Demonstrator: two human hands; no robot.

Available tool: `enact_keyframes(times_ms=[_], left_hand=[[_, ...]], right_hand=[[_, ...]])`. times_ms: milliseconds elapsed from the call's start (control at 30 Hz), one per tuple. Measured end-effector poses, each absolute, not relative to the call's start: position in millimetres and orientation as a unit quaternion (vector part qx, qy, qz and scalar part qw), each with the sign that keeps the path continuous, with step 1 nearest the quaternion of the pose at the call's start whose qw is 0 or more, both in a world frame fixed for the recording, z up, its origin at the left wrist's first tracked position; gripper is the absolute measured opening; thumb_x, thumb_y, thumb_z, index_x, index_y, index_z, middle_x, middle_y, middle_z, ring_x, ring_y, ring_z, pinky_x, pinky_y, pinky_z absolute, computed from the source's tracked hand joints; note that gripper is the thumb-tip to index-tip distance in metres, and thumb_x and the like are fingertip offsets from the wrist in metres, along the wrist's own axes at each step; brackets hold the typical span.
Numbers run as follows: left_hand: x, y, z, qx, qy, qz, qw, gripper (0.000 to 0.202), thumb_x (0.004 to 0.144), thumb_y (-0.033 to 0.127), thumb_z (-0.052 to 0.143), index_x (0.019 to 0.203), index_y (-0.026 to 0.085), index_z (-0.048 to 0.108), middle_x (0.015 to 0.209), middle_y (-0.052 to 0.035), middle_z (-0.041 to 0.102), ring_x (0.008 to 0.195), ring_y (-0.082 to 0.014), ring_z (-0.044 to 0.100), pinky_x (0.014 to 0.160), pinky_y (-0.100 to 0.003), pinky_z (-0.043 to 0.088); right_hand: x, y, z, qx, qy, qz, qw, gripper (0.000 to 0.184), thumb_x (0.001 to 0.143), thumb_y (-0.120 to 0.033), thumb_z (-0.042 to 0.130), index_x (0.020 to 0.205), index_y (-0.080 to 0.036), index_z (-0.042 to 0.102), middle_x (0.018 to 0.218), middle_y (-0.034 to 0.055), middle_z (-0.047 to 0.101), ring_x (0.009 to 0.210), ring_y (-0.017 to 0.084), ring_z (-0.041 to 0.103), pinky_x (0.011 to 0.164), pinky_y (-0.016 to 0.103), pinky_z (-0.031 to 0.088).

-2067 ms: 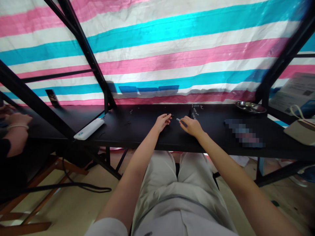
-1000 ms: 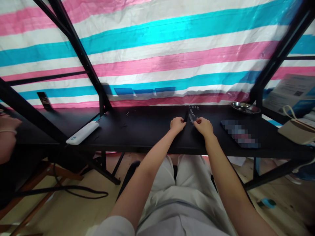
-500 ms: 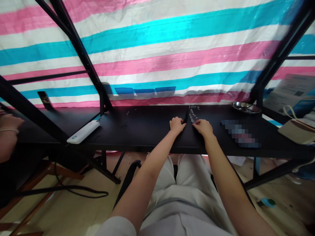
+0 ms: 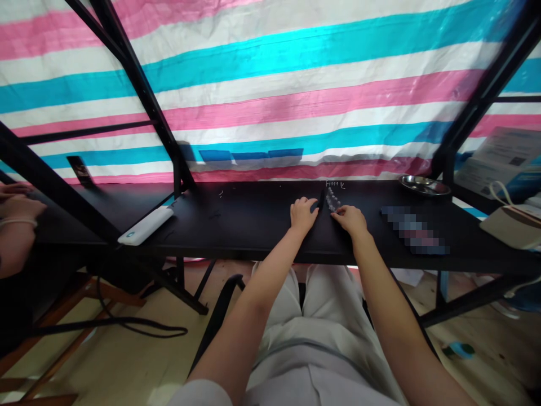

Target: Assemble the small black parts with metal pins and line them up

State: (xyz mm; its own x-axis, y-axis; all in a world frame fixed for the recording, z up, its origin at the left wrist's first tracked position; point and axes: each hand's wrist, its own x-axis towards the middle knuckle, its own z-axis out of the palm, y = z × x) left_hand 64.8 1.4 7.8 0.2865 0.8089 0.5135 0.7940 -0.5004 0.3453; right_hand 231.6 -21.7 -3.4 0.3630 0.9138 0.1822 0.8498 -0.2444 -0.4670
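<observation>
Over the black table, my left hand [image 4: 302, 215] has its thumb and forefinger around the near end of a slim black object [image 4: 321, 199], hard to make out against the dark surface. To its right, my right hand [image 4: 351, 219] pinches the near end of a strip of small clear, bead-like pieces [image 4: 332, 197]. The strip slants away from my fingertips toward the table's back edge. Just beyond it lies a row of tiny pale pieces [image 4: 335, 184], too small to name. My two hands are a short gap apart.
A shiny metal dish [image 4: 425, 185] stands at the back right, with a blurred-out flat item [image 4: 414, 230] nearer me. A white oblong device [image 4: 146, 225] lies left by the black frame post [image 4: 146, 96]. Another person's hands [image 4: 21, 206] are at far left. Striped sheeting [image 4: 296, 90] hangs behind.
My left forefinger and thumb have spread slightly apart beside the black object. My right hand keeps its pinch on the clear strip. The whole view has shifted a little.
</observation>
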Motion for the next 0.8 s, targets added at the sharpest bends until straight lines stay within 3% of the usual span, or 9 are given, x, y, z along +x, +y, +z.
enact_keyframes(times_ms=[400, 567, 800], left_hand=[[67.0, 3.4, 2.6, 0.818, 0.482, 0.315, 0.017, 0.03, 0.086, 0.029, 0.051, 0.114, 0.027, 0.061, 0.098, -0.0064, 0.057, 0.094, -0.0211, 0.048, 0.081, -0.033, 0.036], [66.5, 2.9, 3.8, 0.807, 0.483, 0.34, 0.02, 0.019, 0.085, 0.028, 0.053, 0.099, 0.022, 0.063, 0.097, -0.0059, 0.059, 0.095, -0.0208, 0.05, 0.082, -0.033, 0.036], [65.2, 11.4, 1.7, 0.767, 0.501, 0.392, 0.091, 0.005, 0.082, 0.024, 0.055, 0.085, 0.02, 0.053, 0.092, -0.0017, 0.062, 0.087, -0.0171, 0.053, 0.077, -0.03, 0.039]], right_hand=[[230.5, -21.1, -4.2, -0.79, -0.56, 0.053, 0.243, 0.027, 0.075, -0.041, 0.057, 0.091, -0.022, 0.068, 0.091, 0.0066, 0.068, 0.088, 0.021, 0.062, 0.071, 0.028, 0.044], [229.5, -21.6, -3.2, -0.791, -0.563, 0.053, 0.235, 0.024, 0.077, -0.039, 0.056, 0.09, -0.022, 0.067, 0.091, 0.0066, 0.068, 0.088, 0.021, 0.062, 0.071, 0.028, 0.044], [226.8, -21.3, -4.5, -0.77, -0.595, 0.048, 0.226, 0.021, 0.079, -0.038, 0.055, 0.087, -0.022, 0.065, 0.089, 0.0049, 0.068, 0.085, 0.02, 0.062, 0.067, 0.027, 0.041]])
